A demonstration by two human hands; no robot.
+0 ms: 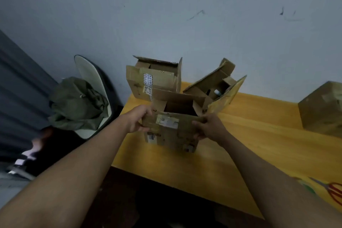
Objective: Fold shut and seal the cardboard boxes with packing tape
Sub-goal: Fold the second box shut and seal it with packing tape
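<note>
Hands first, from my head view: left hand and right hand each curl their fingers round the near flap of the nearest cardboard box, which stands open on the yellow table. Behind that box I see two more open boxes; right of it, a closed box and red scissors.

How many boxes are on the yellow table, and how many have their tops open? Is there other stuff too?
Open cardboard boxes: 3, the near box gripped by the left hand and right hand, the back box, the tipped box
Closed box: 1
Red-handled scissors: 1
Total on the table: 5
</note>
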